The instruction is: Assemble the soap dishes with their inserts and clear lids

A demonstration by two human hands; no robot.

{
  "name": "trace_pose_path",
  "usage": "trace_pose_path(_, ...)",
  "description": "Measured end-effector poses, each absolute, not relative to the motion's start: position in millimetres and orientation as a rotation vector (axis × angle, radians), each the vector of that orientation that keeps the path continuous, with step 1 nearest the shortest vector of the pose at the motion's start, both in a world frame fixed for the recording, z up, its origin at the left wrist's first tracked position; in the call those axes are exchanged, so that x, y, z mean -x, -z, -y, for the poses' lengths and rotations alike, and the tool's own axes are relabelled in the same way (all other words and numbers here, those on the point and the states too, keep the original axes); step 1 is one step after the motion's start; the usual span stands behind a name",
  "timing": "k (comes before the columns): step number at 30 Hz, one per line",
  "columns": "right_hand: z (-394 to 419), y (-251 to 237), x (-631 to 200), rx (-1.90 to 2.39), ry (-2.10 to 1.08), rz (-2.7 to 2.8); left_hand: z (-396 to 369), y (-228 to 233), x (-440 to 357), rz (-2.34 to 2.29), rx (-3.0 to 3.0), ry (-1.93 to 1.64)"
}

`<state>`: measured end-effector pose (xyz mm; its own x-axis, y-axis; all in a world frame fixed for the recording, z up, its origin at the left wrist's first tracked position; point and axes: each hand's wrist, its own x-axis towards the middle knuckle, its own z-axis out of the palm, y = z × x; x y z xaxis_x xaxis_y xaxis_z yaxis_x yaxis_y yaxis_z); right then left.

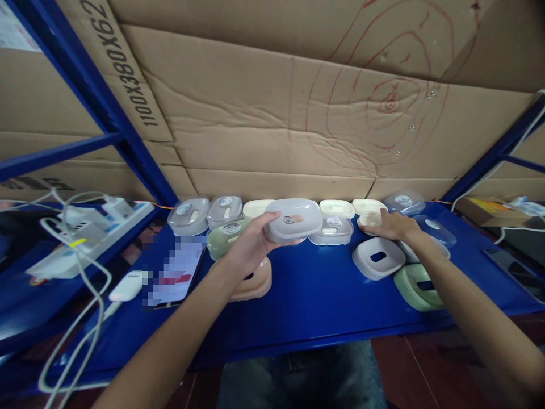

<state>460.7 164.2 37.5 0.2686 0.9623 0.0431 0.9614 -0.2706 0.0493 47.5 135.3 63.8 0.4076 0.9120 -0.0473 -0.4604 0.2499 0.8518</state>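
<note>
The left hand (251, 244) grips a lidded grey soap box (293, 219) by its left end, raised above the blue surface (315, 301); a level hold seems wise. The right hand (389, 225) lies flat, fingers spread, on a cream tray (369, 218).

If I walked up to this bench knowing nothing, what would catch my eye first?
Probably the left hand, lifting a grey lidded soap box above the middle of the blue shelf. Next, the row of similar boxes along the cardboard wall behind, where the right hand rests on a cream box. That cardboard bears red scribbled rings.
</note>
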Motion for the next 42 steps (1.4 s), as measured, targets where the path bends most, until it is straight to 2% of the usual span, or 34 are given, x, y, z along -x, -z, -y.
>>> trace_pose_path(3, -155.5, -47.6, -459.4, -2.534, -0.182, -1.845, -135.3, -62.4, -47.0, -0.607, -0.91, -1.04)
trace_pose_path(6, -138.5, -60.9, -444.1, -2.496, -0.396, -1.974, -135.4, -60.1, -46.5, -0.604, -0.925, -1.045)
trace_pose_path(12, -112.1, -74.0, -368.3, -2.274, -0.828, -2.639, -135.8, -54.2, -47.7, -0.588, -0.886, -1.073)
trace_pose_path(16, -111.0, -68.6, -308.9, -2.08, -0.752, -3.037, -129.9, -56.6, -50.7, -0.469, -0.875, -1.037)
trace_pose_path(22, -115.4, -43.6, -262.1, -2.159, -0.47, -3.351, -124.6, -58.0, -55.0, -0.582, -0.895, -1.038)
trace_pose_path(25, -116.5, -35.4, -265.4, -2.14, -0.249, -3.425, -127.1, -57.3, -55.1, -0.617, -0.896, -1.086)
trace_pose_path(28, -118.8, -33.8, -281.2, -2.07, 0.136, -3.492, -132.7, -55.5, -52.0, -0.632, -0.921, -1.139)
trace_pose_path(30, -121.7, -34.8, -292.6, -1.974, 0.599, -3.55, -137.0, -53.6, -48.5, -0.649, -0.97, -1.181)
trace_pose_path(34, -126.8, -37.4, -301.4, -1.633, 1.742, -3.383, -141.8, -50.1, -42.9, -0.696, -1.106, -1.207)
trace_pose_path(36, -126.9, -37.6, -296.7, -1.606, 2.082, -3.24, -141.1, -50.0, -42.6, -0.703, -1.184, -1.195)
trace_pose_path(38, -125.4, -37.1, -288.1, -1.747, 2.218, -3.159, -139.0, -51.2, -43.9, -0.718, -1.276, -1.189)
trace_pose_path(42, -121.8, -34.4, -272.0, -2.201, 2.238, -3.031, -134.2, -54.2, -49.1, -0.784, -1.501, -1.245)
